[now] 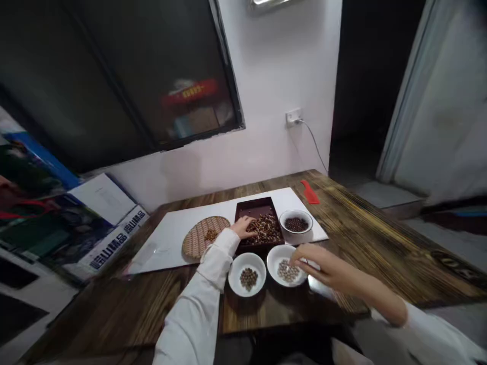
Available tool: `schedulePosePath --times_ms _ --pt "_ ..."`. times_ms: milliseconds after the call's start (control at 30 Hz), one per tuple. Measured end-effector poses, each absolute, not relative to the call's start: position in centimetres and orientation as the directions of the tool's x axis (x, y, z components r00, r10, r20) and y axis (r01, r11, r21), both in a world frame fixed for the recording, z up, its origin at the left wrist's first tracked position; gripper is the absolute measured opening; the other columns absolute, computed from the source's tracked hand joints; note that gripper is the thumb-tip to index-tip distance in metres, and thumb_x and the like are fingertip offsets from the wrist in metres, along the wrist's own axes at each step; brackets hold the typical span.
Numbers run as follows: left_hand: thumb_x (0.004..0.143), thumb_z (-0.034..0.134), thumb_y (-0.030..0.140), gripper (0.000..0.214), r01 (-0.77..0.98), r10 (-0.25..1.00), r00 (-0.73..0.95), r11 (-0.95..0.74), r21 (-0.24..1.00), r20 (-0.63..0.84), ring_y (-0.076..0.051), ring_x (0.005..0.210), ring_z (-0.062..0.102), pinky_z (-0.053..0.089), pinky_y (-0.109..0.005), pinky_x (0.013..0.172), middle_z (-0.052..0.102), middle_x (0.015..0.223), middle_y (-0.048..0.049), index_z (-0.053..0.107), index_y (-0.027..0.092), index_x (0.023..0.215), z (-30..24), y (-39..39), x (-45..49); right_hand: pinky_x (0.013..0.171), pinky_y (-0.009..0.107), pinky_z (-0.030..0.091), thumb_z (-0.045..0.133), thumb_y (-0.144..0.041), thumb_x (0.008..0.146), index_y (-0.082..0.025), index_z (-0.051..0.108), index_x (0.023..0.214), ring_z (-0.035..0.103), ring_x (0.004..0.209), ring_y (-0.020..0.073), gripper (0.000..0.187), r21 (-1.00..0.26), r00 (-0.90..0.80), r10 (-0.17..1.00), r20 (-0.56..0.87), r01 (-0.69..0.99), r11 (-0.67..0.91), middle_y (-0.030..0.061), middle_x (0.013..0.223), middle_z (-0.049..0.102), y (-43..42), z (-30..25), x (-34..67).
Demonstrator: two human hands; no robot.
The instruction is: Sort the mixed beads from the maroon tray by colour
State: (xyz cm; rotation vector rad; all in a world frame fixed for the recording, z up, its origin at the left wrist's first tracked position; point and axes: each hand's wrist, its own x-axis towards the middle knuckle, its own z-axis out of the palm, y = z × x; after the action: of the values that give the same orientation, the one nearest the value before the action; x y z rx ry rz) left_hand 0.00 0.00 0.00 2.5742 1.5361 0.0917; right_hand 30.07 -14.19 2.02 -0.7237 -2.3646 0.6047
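Beads [266,228], or perhaps seeds, small and round in mottled browns with paler ones among them, are heaped toward the near side of a dark red square tray [254,204] whose far end shows bare floor. Each piece looks hard, stiff and very light, so it should stand up well to pressure but roll or skid easily off a smooth surface; a pinch across the middle between thumb and forefinger seems the surest hold. The left hand [243,227] reaches over the tray's side with its fingers lowered onto the heap, and I cannot tell whether they grip a piece. The right hand [319,261] is at the rim of the right white bowl [272,258], its fingers bent downward; whether anything sits between them is too small to tell. Pale, cream-coloured pieces [288,272] lie in that smooth, rounded bowl, while its neighbour, the left white bowl [233,276], holds a clump of brown ones [248,279]. Beyond, a dark-rimmed white bowl [297,232] carries deep brown pieces [296,224], and a round woven mat [194,243], coarse and ridged, bears a few amber bits [210,234]. A flat white sheet [171,223] lies under the tray and mat, on a desk [357,218] of strongly grained brown wood.
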Motion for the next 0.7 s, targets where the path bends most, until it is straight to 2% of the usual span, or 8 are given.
schedulePosePath --times_ms 67,133,233,433,600,700 --pt "0.093 0.059 0.037 0.042 0.869 0.874 0.483 -0.473 0.145 -0.043 -0.024 0.114 0.059 0.052 -0.047 0.095 0.057 0.13 -0.0114 0.055 0.016 0.128 -0.6 0.3 0.6 0.076 0.03 0.048 0.034 -0.044 0.101 -0.018 0.063 0.094 0.063 0.085 0.0179 0.039 -0.557 -0.669 0.616 0.415 0.348 0.754 0.009 0.092 0.069 -11.7 2.6 29.8" --pt "0.074 0.078 0.047 0.069 0.863 0.867 0.495 -0.482 0.148 -0.064 -0.032 0.12 0.055 0.048 -0.05 0.1 0.054 0.132 -0.0149 0.054 0.018 0.132 -1.1 0.7 1.0 0.073 0.029 0.048 0.034 -0.044 0.101 -0.018 0.062 0.091 0.063 0.082 0.0173 0.04 -0.546 -0.669 0.608 0.427 0.345 0.764 0.0081 0.088 0.07 -9.4 3.0 29.2" --pt "0.071 0.078 0.052 0.073 0.842 0.848 0.526 -0.51 0.175 -0.064 -0.036 0.122 0.051 0.044 -0.055 0.103 0.053 0.129 -0.0133 0.055 0.023 0.134 -1.6 1.1 1.2 0.07 0.029 0.046 0.037 -0.043 0.101 -0.019 0.063 0.088 0.062 0.077 0.0167 0.038 -0.517 -0.689 0.585 0.427 0.345 0.783 0.0061 0.083 0.07 -6.5 3.0 27.4" --pt "0.076 0.074 0.033 0.052 0.746 0.781 0.624 -0.588 0.314 -0.019 -0.029 0.119 0.05 0.041 -0.045 0.106 0.053 0.123 -0.0111 0.058 0.019 0.123 -2.1 1.4 1.7 0.072 0.029 0.047 0.042 -0.036 0.1 -0.019 0.064 0.089 0.063 0.077 0.0163 0.03 -0.473 -0.722 0.54 0.432 0.329 0.817 0.0056 0.084 0.071 -4.2 1.0 24.6" --pt "0.08 0.067 0.019 0.026 0.688 0.75 0.662 -0.597 0.414 -0.018 -0.025 0.11 0.054 0.044 -0.04 0.101 0.057 0.114 -0.011 0.061 0.014 0.105 -2.2 1.4 1.9 0.069 0.027 0.047 0.042 -0.028 0.101 -0.018 0.061 0.09 0.062 0.074 0.0141 0.024 -0.456 -0.651 0.554 0.519 0.337 0.824 0.005 0.081 0.07 -4.3 -0.2 25.4" --pt "0.084 0.061 0.014 0.012 0.667 0.745 0.666 -0.587 0.459 -0.015 -0.022 0.104 0.056 0.045 -0.037 0.098 0.058 0.106 -0.0098 0.061 0.014 0.096 -2.4 1.6 1.8 0.069 0.028 0.047 0.044 -0.022 0.099 -0.018 0.06 0.093 0.061 0.075 0.0139 0.018 -0.419 -0.628 0.522 0.577 0.321 0.849 0.005 0.082 0.07 -4.4 -0.6 26.0"
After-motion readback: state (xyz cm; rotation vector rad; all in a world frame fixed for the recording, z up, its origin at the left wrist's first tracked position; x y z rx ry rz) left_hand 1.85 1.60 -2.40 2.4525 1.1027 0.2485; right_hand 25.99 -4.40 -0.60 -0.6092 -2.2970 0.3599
